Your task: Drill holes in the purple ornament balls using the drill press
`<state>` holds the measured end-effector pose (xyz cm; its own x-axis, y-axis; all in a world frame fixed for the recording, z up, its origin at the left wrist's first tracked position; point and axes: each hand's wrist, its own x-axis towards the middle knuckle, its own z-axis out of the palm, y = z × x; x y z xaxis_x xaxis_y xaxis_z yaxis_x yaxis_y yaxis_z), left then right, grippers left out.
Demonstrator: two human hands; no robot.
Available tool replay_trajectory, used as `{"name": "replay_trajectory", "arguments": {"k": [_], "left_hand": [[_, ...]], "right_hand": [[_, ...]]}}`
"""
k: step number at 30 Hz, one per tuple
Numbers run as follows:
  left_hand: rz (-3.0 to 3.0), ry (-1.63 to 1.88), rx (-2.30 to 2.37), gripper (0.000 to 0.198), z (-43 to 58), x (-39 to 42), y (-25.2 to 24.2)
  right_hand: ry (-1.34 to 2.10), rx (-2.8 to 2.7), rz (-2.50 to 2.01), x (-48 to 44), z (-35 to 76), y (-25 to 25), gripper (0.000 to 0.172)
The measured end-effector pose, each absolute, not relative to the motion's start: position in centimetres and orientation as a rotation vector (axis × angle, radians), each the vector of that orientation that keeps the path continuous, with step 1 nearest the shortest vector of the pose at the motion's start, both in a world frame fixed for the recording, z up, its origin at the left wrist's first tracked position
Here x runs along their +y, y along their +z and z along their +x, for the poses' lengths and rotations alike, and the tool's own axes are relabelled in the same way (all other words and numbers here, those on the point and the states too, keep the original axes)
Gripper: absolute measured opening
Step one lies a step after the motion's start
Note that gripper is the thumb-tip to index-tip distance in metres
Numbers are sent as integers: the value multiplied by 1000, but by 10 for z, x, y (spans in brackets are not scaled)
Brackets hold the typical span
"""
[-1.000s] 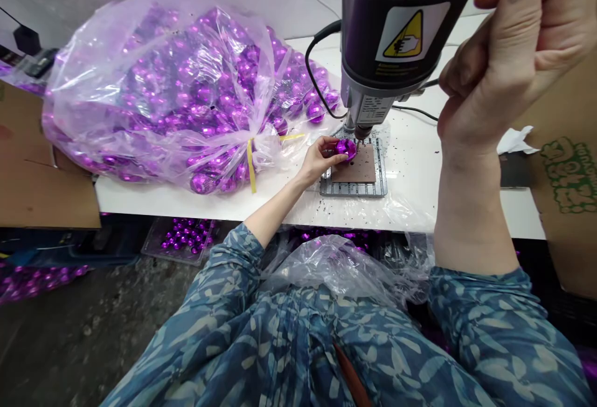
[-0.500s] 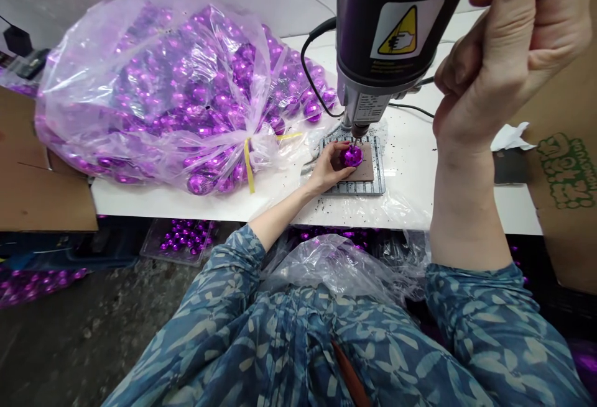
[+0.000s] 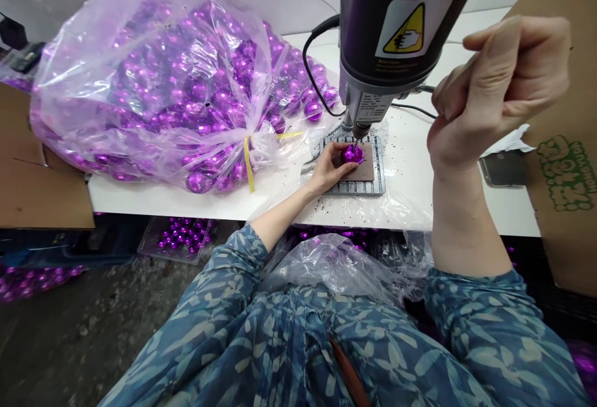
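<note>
My left hand [image 3: 329,168] pinches a shiny purple faceted ball [image 3: 353,154] between thumb and fingers. The ball rests on a brown square board [image 3: 361,171] on the grey slotted base [image 3: 379,184] of a drill press [image 3: 401,28]. Above it, the chuck [image 3: 360,130] points down with its bit at the top of the ball; whether the bit has entered cannot be made out. My right hand [image 3: 499,90], raised at the right of the machine, is closed around the end of the drill press lever [image 3: 425,89], whose grip my fingers hide.
A large tied plastic bag [image 3: 163,90] of purple balls fills the table's left side. Cardboard boxes [image 3: 566,164] flank the table. A phone [image 3: 504,168] lies at the right. Dark shavings dot the white tabletop [image 3: 410,189]. Below, a clear bin [image 3: 181,236] holds more balls.
My right hand has come down and slightly left with the lever. My left hand keeps the ball in the same spot under the bit. More of the phone shows.
</note>
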<state>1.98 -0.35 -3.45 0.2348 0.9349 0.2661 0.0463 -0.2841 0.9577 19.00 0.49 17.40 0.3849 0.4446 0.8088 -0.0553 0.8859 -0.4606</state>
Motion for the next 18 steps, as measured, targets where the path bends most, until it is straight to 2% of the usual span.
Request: {"name": "replay_trajectory", "arguments": {"k": [11, 18], "left_hand": [[1595, 1206, 935, 61, 20, -3, -37], [1604, 1177, 992, 59, 19, -6, -32]], "right_hand": [[227, -1074, -358, 3, 188, 144, 33], [162, -1075, -305, 5, 191, 114, 37]]}}
